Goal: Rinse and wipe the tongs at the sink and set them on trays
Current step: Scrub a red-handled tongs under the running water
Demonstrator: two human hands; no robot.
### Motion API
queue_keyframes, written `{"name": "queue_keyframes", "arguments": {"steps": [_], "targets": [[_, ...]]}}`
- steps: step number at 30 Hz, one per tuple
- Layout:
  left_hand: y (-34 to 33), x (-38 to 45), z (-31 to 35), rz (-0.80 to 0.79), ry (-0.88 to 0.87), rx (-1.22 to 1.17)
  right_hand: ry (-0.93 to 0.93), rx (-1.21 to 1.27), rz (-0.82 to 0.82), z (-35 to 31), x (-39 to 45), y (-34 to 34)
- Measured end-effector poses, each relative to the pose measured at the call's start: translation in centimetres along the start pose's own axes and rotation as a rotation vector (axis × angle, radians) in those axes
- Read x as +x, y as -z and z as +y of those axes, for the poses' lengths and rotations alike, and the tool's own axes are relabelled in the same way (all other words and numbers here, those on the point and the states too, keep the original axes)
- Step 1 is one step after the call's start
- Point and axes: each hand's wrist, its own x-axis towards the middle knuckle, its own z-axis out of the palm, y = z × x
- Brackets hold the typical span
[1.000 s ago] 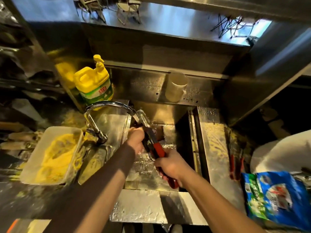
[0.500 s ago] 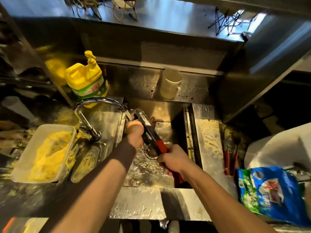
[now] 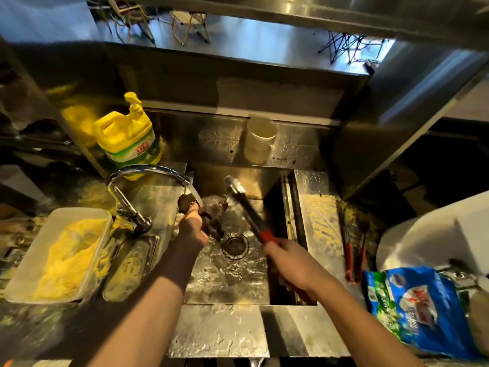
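Over the sink (image 3: 312, 207) at frame centre, the tongs (image 3: 246, 210) have swung clear of the left hand (image 3: 191, 229); wiping looks paused. The right hand (image 3: 287, 256) clasps their red handle, tips pointing up-frame. The left hand grips a dark cloth (image 3: 211, 210) under the faucet (image 3: 150, 172).

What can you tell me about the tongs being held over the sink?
The tongs are long, with dark metal arms, shiny silver tips and a red grip. The right hand holds them at the red end, fingers curled round it. They slant up and away over the sink, tips near the back wall, arms close together. The left hand, gripping a dark cloth, is apart from them.
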Motion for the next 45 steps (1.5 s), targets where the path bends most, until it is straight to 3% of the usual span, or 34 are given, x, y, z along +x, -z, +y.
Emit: {"name": "queue_keyframes", "arguments": {"steps": [3, 5, 9, 13, 18, 22, 24, 27, 32, 42, 45], "targets": [[0.3, -0.7, -0.7, -0.166, -0.006, -0.155, 0.087, -0.342, 0.155, -0.3, 1.5, -0.1], [1.0, -0.8, -0.9, -0.269, -0.015, -0.199, 0.110, -0.479, 0.156, 0.1, 2.3, -1.1], [3.5, -0.7, -1.1, -0.549, -0.028, -0.292, 0.105, -0.484, 0.162, 1.0, 3.1, -2.7], [4.9, -0.7, -0.9, -0.579, 0.005, -0.300, 0.172, -0.293, 0.051, 0.7, 3.2, -3.2], [4.2, -1.0, -0.5, -0.482, -0.083, -0.137, 0.066, -0.017, -0.146, -0.9, 3.2, -3.7], [2.0, -0.6, 0.8, -0.107, 0.000, 0.009, -0.063, 0.176, -0.272, -1.6, 2.4, -4.7], [0.9, -0.9, 0.8, -0.043, 0.065, 0.124, -0.048, 0.136, -0.223, -2.2, 2.7, -5.2], [-0.1, -1.4, -0.1, -0.040, 0.020, 0.296, -0.021, 0.078, -0.111, -3.1, 3.0, -5.9], [-0.9, -1.0, 0.5, -0.069, 0.111, 0.240, -0.083, 0.071, -0.146, -2.7, 2.6, -4.8], [-2.2, -0.6, 1.5, -0.027, -0.023, 0.354, -0.060, 0.129, -0.131, -2.4, 1.8, -4.9], [-2.7, -1.4, 1.3, -0.116, 0.051, 0.412, -0.047, 0.169, -0.083, -1.7, 1.5, -4.6]]}}
